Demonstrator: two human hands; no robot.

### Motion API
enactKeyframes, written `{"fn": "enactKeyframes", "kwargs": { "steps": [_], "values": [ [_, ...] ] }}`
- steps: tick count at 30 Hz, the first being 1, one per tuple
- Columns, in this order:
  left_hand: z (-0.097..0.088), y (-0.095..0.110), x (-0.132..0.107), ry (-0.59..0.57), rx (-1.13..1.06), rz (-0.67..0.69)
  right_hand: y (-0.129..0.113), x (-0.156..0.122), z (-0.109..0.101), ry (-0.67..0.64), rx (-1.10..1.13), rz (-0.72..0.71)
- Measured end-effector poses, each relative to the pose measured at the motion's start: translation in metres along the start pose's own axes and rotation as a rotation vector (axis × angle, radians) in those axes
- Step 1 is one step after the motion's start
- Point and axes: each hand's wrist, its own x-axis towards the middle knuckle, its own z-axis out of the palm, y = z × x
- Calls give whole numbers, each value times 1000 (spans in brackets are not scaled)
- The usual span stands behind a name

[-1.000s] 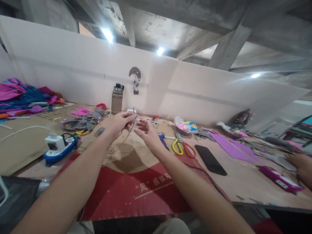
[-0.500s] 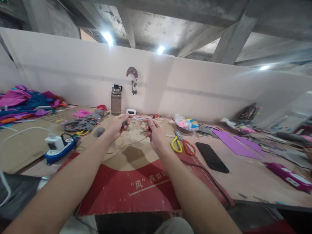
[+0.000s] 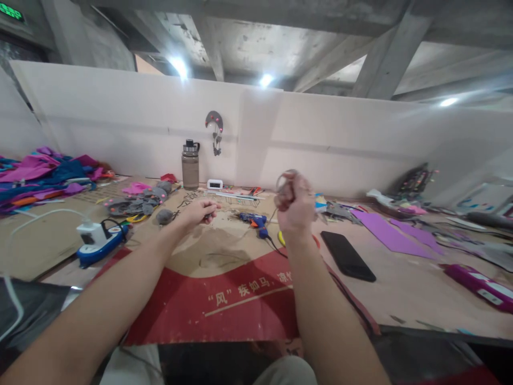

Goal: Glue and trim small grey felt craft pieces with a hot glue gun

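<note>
My left hand (image 3: 201, 212) is closed above the cardboard mat, its fingertips pressed round a small dark grey piece that is mostly hidden. Raised higher to the right, my right hand (image 3: 295, 199) is blurred and pinched shut on a thin grey cord (image 3: 279, 183), which loops beside the fingers. A blue glue gun (image 3: 256, 222) lies on the mat between the hands, its cable running toward me. Scissors with yellow and red handles (image 3: 281, 239) are largely covered by my right wrist. A grey felt ball (image 3: 164, 216) rests left of my left hand.
A water bottle (image 3: 190, 166) and a small white clock (image 3: 215, 184) stand by the partition. Grey felt pieces (image 3: 134, 203) and a blue power strip (image 3: 102, 248) lie left. Rightward are a black phone (image 3: 348, 255), purple sheets (image 3: 393, 232) and a magenta case (image 3: 479, 286).
My right hand has risen and moved right, away from my left hand, with the cord. The glue gun now shows plainly. My left hand has shifted only slightly.
</note>
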Motion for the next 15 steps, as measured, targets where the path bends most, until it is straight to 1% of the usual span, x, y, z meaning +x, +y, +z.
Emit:
{"fn": "enactKeyframes", "kwargs": {
  "steps": [2, 3, 4, 6, 8, 11, 13, 15],
  "values": [
    [9, 7, -5, -35, -66, -3, 13, -4, 4, -159, -153, 163],
    [14, 10, -8, -56, -108, 22, 21, -7, 7, -243, -257, 223],
    [18, 13, -10, -71, -152, 52, 29, -10, 10, -314, -359, 242],
    [23, 19, -15, -90, -205, 120, 42, -15, 15, -433, -523, 233],
    [25, 23, -19, -122, -213, 156, 49, -19, 18, -520, -613, 207],
    [24, 26, -22, -222, -135, 160, 53, -22, 19, -589, -660, 210],
    [23, 27, -23, -291, -49, 158, 54, -22, 18, -591, -685, 227],
    [22, 28, -23, -304, 17, 158, 55, -21, 17, -573, -707, 246]
  ]
}}
